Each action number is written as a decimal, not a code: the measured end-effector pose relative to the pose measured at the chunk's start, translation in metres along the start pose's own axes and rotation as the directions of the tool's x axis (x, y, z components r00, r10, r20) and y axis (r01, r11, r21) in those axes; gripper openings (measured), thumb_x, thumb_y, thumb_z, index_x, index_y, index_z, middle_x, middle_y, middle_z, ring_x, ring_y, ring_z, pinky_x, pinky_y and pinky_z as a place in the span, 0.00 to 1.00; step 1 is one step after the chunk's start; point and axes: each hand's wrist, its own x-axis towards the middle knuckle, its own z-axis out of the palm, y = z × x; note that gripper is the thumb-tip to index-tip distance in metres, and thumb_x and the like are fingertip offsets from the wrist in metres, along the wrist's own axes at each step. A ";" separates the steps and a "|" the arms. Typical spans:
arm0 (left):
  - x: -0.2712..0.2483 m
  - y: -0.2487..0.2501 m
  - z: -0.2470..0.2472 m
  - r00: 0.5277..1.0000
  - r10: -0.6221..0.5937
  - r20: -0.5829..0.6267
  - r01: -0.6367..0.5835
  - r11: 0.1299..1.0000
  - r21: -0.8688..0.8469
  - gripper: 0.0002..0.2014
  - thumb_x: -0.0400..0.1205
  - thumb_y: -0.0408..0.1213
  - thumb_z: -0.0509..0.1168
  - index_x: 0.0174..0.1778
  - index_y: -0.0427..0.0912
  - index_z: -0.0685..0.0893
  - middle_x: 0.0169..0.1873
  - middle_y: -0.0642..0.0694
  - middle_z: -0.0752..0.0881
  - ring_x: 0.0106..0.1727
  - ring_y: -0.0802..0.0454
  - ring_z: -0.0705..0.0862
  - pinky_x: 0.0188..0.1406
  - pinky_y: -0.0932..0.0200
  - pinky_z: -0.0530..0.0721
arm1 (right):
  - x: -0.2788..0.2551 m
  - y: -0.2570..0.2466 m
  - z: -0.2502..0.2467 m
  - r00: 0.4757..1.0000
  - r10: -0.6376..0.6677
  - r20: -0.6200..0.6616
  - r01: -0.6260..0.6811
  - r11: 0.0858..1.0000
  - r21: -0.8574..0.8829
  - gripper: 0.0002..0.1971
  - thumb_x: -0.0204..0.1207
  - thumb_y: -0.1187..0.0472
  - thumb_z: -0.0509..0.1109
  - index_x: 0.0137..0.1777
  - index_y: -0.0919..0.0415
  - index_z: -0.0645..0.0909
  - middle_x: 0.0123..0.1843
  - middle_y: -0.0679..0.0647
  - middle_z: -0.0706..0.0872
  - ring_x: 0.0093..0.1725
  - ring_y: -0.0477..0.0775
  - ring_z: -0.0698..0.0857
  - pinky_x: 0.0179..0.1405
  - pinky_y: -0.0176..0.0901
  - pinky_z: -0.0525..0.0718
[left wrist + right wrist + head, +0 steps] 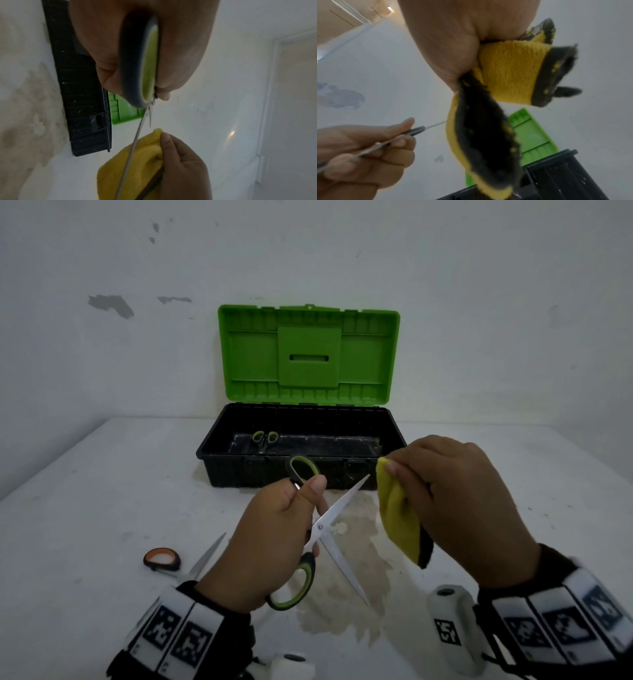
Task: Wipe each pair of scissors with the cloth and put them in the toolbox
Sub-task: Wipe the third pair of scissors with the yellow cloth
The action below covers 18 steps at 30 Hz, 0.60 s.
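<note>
My left hand (274, 542) grips green-and-black scissors (337, 520) by the handles, blades spread wide, above the table in front of the toolbox. In the left wrist view the scissors (145, 65) fill the palm. My right hand (455, 501) holds a folded yellow cloth with a black edge (399, 515) just right of the upper blade tip; the cloth (505, 75) hangs from the fingers. The black toolbox (239, 470) stands open with its green lid (308, 354) upright. A small pair of green scissors (264, 438) lies inside it.
Orange-handled scissors (164, 559) lie on the white table (85, 508) at the front left, partly behind my left wrist. A stained patch (359, 542) marks the table under the hands. The wall rises right behind the toolbox.
</note>
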 end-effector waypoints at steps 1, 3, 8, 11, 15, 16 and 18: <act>0.001 0.000 0.000 1.000 -0.015 -0.002 0.015 1.000 -0.008 0.24 0.86 0.53 0.57 0.36 0.38 0.84 0.16 0.48 0.77 0.20 0.52 0.78 0.22 0.61 0.77 | -0.001 -0.003 -0.003 1.000 -0.008 -0.027 0.008 1.000 0.006 0.15 0.82 0.51 0.62 0.51 0.56 0.89 0.45 0.52 0.89 0.41 0.56 0.85 0.44 0.56 0.82; 0.003 0.001 0.002 0.999 -0.035 -0.012 0.034 0.999 -0.033 0.25 0.86 0.52 0.57 0.36 0.34 0.83 0.17 0.48 0.77 0.18 0.56 0.78 0.21 0.64 0.75 | -0.003 -0.019 -0.008 0.994 -0.087 -0.070 0.089 0.996 0.019 0.13 0.81 0.53 0.64 0.51 0.55 0.90 0.45 0.52 0.89 0.42 0.56 0.85 0.43 0.55 0.80; 0.006 0.000 0.003 0.999 -0.012 -0.045 0.012 1.000 -0.015 0.25 0.86 0.53 0.58 0.22 0.46 0.74 0.17 0.52 0.70 0.18 0.59 0.69 0.26 0.61 0.71 | -0.016 -0.052 0.006 0.948 -0.318 -0.001 0.318 0.948 -0.005 0.08 0.79 0.56 0.69 0.48 0.56 0.89 0.43 0.54 0.87 0.38 0.57 0.83 0.40 0.50 0.76; 0.003 0.002 0.002 1.000 -0.017 0.001 0.017 0.999 -0.042 0.24 0.87 0.50 0.57 0.28 0.37 0.77 0.18 0.45 0.75 0.15 0.60 0.73 0.20 0.69 0.74 | -0.016 -0.040 0.012 0.966 -0.257 -0.031 0.257 0.966 -0.026 0.11 0.78 0.55 0.67 0.47 0.58 0.90 0.44 0.54 0.89 0.38 0.57 0.85 0.42 0.47 0.72; 0.004 -0.003 0.003 0.999 0.024 -0.029 -0.023 0.999 0.032 0.25 0.86 0.52 0.57 0.27 0.39 0.74 0.17 0.49 0.73 0.16 0.61 0.70 0.19 0.73 0.70 | -0.020 -0.048 0.013 0.960 -0.279 -0.007 0.279 0.960 -0.023 0.10 0.78 0.55 0.67 0.47 0.57 0.90 0.43 0.54 0.88 0.38 0.55 0.83 0.40 0.46 0.74; 0.004 -0.004 0.003 0.998 0.037 -0.047 -0.034 0.998 0.058 0.25 0.85 0.53 0.57 0.25 0.41 0.71 0.16 0.53 0.70 0.17 0.61 0.68 0.20 0.73 0.69 | -0.022 -0.052 0.013 0.953 -0.303 0.013 0.303 0.953 -0.015 0.09 0.79 0.55 0.68 0.48 0.56 0.89 0.44 0.54 0.88 0.39 0.55 0.83 0.39 0.46 0.75; 0.005 -0.005 0.002 0.997 0.049 -0.058 -0.044 0.995 0.085 0.25 0.85 0.54 0.58 0.24 0.43 0.69 0.16 0.54 0.68 0.18 0.61 0.67 0.21 0.71 0.68 | -0.022 -0.051 0.012 0.946 -0.322 0.026 0.322 0.947 0.003 0.08 0.80 0.56 0.68 0.49 0.56 0.89 0.45 0.53 0.87 0.40 0.55 0.82 0.39 0.48 0.75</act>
